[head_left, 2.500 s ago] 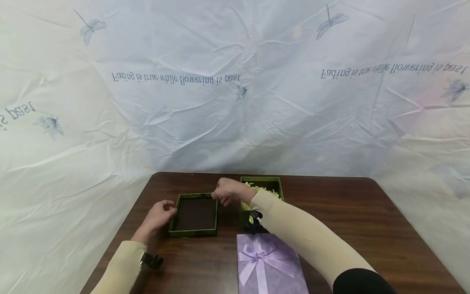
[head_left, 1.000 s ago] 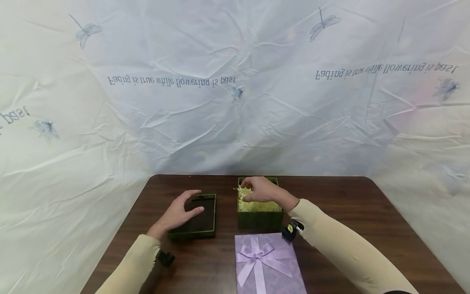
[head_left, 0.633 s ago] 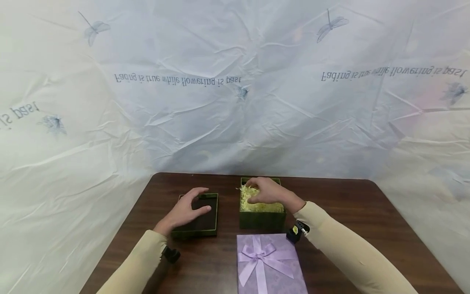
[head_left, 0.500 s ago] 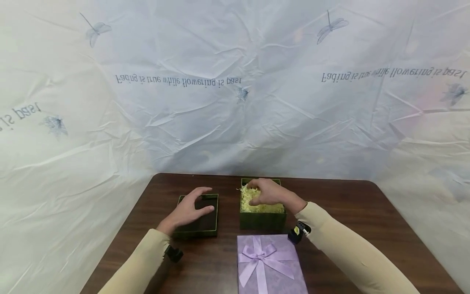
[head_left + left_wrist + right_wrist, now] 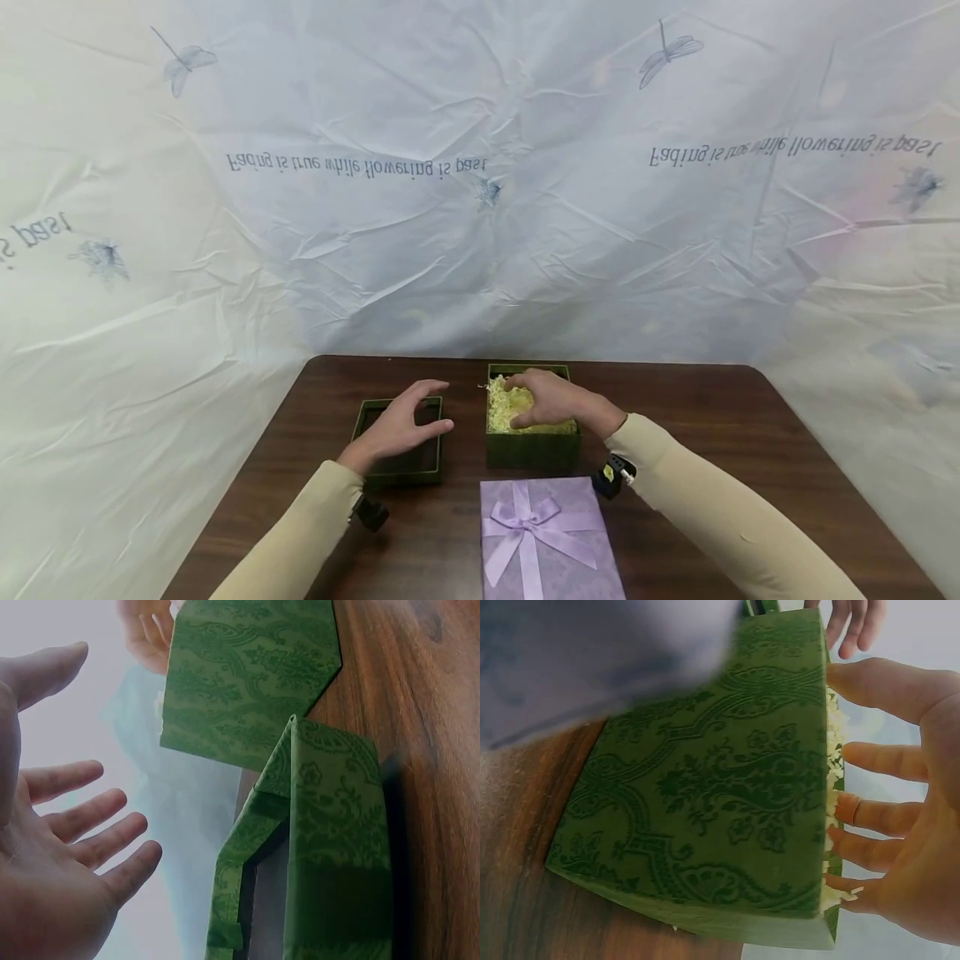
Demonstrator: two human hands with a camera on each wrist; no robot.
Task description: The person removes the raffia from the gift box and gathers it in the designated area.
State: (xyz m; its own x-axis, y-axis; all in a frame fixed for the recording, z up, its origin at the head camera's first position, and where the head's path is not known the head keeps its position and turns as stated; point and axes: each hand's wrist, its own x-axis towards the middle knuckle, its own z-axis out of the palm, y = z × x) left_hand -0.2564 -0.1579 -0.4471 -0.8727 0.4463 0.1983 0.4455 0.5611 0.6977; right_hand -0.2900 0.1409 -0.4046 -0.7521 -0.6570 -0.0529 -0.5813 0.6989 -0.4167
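Observation:
My left hand (image 5: pixel 396 429), fingers apart and slightly bent, hovers over the shallow green box lid (image 5: pixel 405 478), which lies with its dark inside up. Nothing is between its fingers in the left wrist view, where the hand (image 5: pixel 71 855) is beside the lid's patterned wall (image 5: pixel 339 847). Over the deep green box (image 5: pixel 532 452) is my right hand (image 5: pixel 553 400), its thumb and fingers spread. Pale yellow shredded paper (image 5: pixel 501 408) fills the box. In the right wrist view, the fingertips (image 5: pixel 855 808) are right at the shreds along the box rim.
A purple gift box (image 5: pixel 558 550) with a ribbon bow stands in front of the green box, near the right forearm. The brown wooden table (image 5: pixel 675 450) ends at a printed white curtain (image 5: pixel 480 250) behind and at the sides.
My right hand has left the lid's far corner and moved right to above the paper-filled box. The left hand has let go of the lid's left edge and shifted right across it, fingers spreading.

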